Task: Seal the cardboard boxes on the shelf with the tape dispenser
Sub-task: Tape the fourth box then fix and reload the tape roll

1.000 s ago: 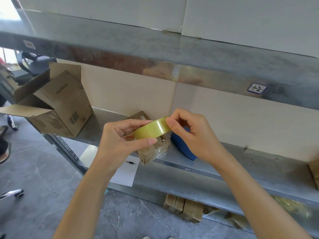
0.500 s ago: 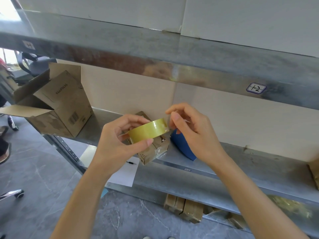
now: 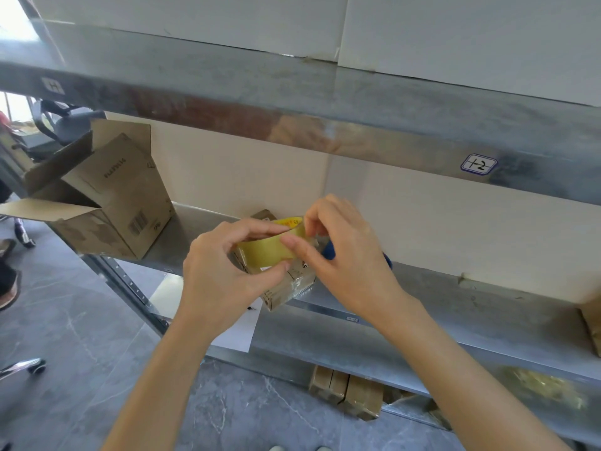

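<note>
Left hand (image 3: 221, 281): grips a yellowish clear tape roll (image 3: 266, 250), thumb under its outer face and fingers curled over the top rim, just in front of the middle shelf's (image 3: 455, 307) front lip.
Right hand (image 3: 351, 265): thumb pad lies on the roll's outer face and the fingers curl over its right rim (whether a tape end is lifted cannot be told).
Tape roll: in the air between both hands, directly before a small cardboard box (image 3: 286, 288) and hiding part of it.
Small cardboard box: sits on the middle shelf with one corner past the front edge.
Open cardboard box (image 3: 113, 203): stands at the shelf's left end, mouth turned left and flaps splayed beyond the shelf end, well apart from the hands.
Blue object (image 3: 328, 250): just behind the right hand, mostly hidden.
Room to the right: metal shelf surface runs unbroken from the right hand to a brown carton (image 3: 593, 323) at the frame's edge.
Overhead: the upper shelf (image 3: 357, 102) juts out above, well apart from both hands.
Below: a white sheet (image 3: 237, 333) lies on the lower shelf.
</note>
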Demonstrator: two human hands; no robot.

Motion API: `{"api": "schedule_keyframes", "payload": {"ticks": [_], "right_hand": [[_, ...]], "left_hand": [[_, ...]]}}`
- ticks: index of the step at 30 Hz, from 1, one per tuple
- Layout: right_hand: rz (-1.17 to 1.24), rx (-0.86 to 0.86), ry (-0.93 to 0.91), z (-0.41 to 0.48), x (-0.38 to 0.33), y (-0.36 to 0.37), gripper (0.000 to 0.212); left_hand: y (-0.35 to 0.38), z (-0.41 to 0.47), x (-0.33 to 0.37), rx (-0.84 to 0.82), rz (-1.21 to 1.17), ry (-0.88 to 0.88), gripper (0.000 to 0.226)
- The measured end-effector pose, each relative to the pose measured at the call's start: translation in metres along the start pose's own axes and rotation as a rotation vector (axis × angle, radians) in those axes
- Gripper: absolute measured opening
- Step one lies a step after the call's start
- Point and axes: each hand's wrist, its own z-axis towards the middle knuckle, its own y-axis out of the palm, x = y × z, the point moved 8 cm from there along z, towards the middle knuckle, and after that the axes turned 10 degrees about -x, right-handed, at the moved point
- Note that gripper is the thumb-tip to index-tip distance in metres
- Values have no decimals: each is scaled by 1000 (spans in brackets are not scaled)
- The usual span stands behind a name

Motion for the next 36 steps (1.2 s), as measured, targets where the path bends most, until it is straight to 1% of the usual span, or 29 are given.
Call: {"api": "schedule_keyframes", "payload": {"ticks": [4,7,12,18,21,22,26,28,30,32,34,36], "right_hand": [[-219,35,-124,-1,-10,7,27],[-323,36,-158,-1,-12,13,24],[-337,30,-190,-1,-10,14,25],[-384,-26,-307,4,-11,13,26],[-362,-26,-257,8,2,6,25],[-322,-17,-208,8,8,2,24],[-20,29,-11,6,23,-11,25],[3,8,6,6,17,-8,27],[-43,-38,-30,8,8,-1,28],[-159,-59,-71,9,1,5,29],[-290,-42,-119,8,-4,10,29],[-364,-28,-143,6,-6,16,27]], "left_hand": [[5,0,-1,-1,53,-7,38],[6,0,-3,10,84,-11,41],[7,-2,-8,6,50,-9,42],[10,-2,-11,-7,-61,-10,38],[4,-1,-10,-15,-132,-1,41],[1,-1,-9,-18,-148,8,42],[-5,2,-5,-8,-126,34,43],[-5,2,-6,19,-99,40,42],[-4,2,-7,36,-50,36,39],[-3,2,-8,51,2,35,39],[-3,2,-9,70,65,20,39],[-2,2,-8,83,126,-4,39]]}}
